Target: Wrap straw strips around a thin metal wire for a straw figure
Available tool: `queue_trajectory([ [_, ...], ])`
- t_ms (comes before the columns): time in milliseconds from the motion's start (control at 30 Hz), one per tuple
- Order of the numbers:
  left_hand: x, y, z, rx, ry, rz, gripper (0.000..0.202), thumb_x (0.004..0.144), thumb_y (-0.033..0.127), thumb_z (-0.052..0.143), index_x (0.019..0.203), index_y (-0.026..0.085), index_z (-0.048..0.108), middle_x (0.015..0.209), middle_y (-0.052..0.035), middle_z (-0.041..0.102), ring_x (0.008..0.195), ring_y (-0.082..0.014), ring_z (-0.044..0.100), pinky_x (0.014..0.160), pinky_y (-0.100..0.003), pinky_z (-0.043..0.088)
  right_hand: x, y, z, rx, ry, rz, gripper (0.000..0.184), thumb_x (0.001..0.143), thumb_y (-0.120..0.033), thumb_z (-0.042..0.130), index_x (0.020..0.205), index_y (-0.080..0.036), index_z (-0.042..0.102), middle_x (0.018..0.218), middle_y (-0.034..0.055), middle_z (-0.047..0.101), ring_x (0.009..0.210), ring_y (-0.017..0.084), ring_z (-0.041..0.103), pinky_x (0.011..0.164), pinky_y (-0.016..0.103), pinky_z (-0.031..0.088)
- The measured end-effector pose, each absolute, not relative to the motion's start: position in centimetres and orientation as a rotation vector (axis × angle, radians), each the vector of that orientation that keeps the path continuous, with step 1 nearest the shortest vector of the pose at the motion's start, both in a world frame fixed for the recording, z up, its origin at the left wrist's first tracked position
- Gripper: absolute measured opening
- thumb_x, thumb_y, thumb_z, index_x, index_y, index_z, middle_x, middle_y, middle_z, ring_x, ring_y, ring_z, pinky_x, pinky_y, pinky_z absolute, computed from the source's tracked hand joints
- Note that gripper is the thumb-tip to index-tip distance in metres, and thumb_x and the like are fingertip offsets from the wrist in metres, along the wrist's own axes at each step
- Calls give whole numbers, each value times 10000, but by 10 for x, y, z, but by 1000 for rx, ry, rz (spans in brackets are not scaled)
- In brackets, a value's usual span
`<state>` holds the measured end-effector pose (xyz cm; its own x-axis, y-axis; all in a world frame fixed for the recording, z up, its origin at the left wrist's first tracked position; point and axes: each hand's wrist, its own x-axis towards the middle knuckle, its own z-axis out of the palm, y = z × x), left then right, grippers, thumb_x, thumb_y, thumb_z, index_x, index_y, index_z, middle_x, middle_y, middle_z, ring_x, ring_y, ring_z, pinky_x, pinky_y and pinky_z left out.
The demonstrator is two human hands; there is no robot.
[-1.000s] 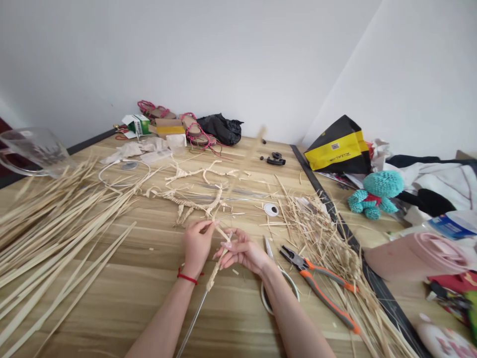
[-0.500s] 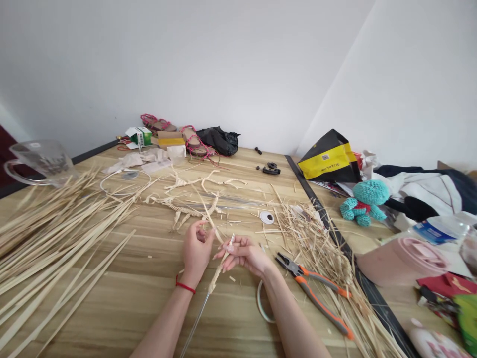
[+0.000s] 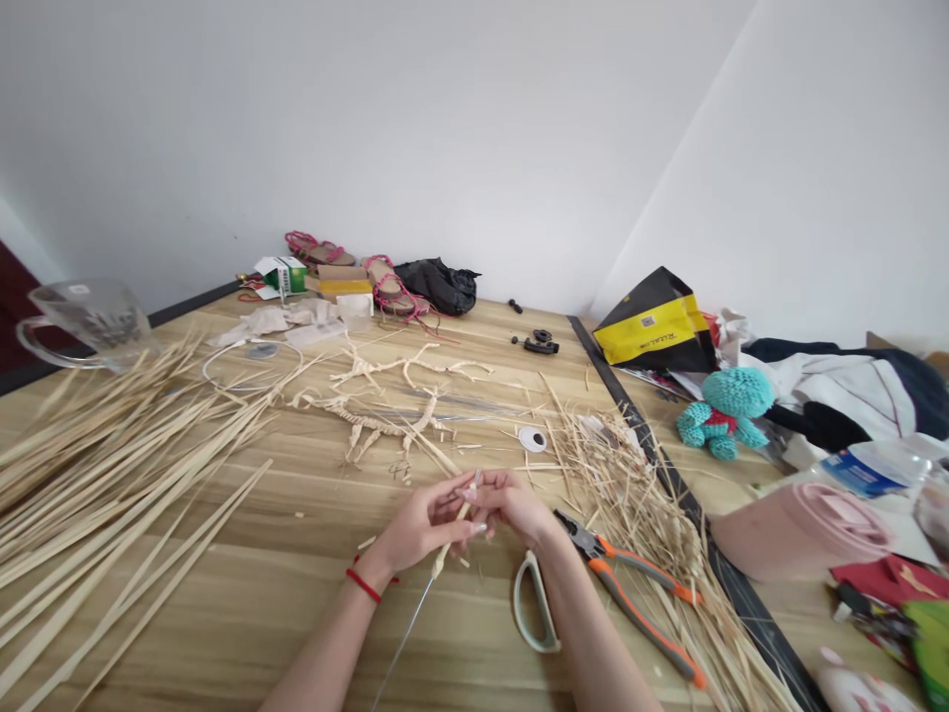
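We have orange-handled pliers (image 3: pixel 630 603) near the table's right edge, a pale scissor handle (image 3: pixel 517 603) just beside them, pink-strapped sandals (image 3: pixel 389 287) and a black plastic bag (image 3: pixel 437 285) at the far edge, a glass mug (image 3: pixel 89 324) at the far left corner, and a teal crocheted toy (image 3: pixel 727 410) past the right edge.

Pliers (image 3: pixel 638 615) and scissors (image 3: pixel 517 603) crowd the right hand (image 3: pixel 511 504).

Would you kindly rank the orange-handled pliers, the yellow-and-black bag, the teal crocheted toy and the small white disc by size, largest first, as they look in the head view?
1. Orange-handled pliers and yellow-and-black bag: too close to rank, as the pliers lie nearer the camera.
2. Teal crocheted toy.
3. Small white disc.
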<state>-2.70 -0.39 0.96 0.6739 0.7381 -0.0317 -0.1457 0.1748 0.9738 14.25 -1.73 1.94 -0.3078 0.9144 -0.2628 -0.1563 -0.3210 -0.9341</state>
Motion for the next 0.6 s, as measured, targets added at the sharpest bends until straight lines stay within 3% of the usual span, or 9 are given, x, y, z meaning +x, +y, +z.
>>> queue_trajectory([
  [100, -26, -4, 8, 1214, 581, 614, 670, 710, 291, 681, 1324, 202, 430, 752, -37, 668, 515, -139, 596, 496, -267, 489, 143, -17, 19, -1167, -1087, 1695, 288, 641, -343, 739, 766, -94, 668, 621, 47, 685, 464, 117, 611, 373, 163, 397],
  [200, -25, -3, 9, 1204, 584, 592, 643, 738, 317, 650, 1328, 196, 426, 598, 0, 629, 435, -138, 568, 423, -249, 463, 143, -17, 19, -1173, -1072, 1682, 305, 634, -370, 743, 763, -106, 664, 610, 34, 677, 513, 131, 627, 421, 180, 426],
  [433, -23, -1, 13, 1279, 629, 621, 542, 736, 295, 649, 1248, 167, 524, 570, 26, 570, 433, -93, 503, 423, -204, 410, 151, -18, 21, -1100, -1081, 1824, 329, 658, -333, 744, 865, -101, 638, 702, 52, 690, 595, 132, 650, 510, 194, 482],
  [600, -18, -5, 11, 1313, 606, 642, 548, 738, 308, 646, 1260, 194, 521, 646, 3, 588, 482, -77, 465, 422, -177, 357, 163, -20, 23, -1112, -1057, 1918, 393, 587, -230, 798, 905, -115, 598, 724, 38, 689, 562, 144, 664, 469, 186, 487],
])
